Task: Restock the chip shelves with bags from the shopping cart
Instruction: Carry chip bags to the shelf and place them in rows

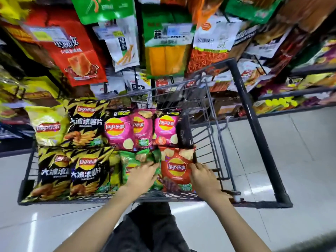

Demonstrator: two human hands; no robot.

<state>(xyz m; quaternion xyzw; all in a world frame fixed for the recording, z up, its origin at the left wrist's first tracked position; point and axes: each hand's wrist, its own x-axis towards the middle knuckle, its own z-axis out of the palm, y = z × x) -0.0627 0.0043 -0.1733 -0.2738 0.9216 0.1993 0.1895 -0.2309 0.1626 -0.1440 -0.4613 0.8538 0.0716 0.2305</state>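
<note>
Our fingers pinched the red bag at its right edge while our left hand lay spread on the green bag in the shopping cart; both likely light, puffy, crushable, best lifted by their edges.

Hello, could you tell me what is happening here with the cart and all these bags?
A person is leaning over a shopping cart full of chip bags beside the snack shelves. The left hand lies on a green bag, and the right hand takes grip on the edge of a red bag. Neither bag has left the cart yet.
</note>
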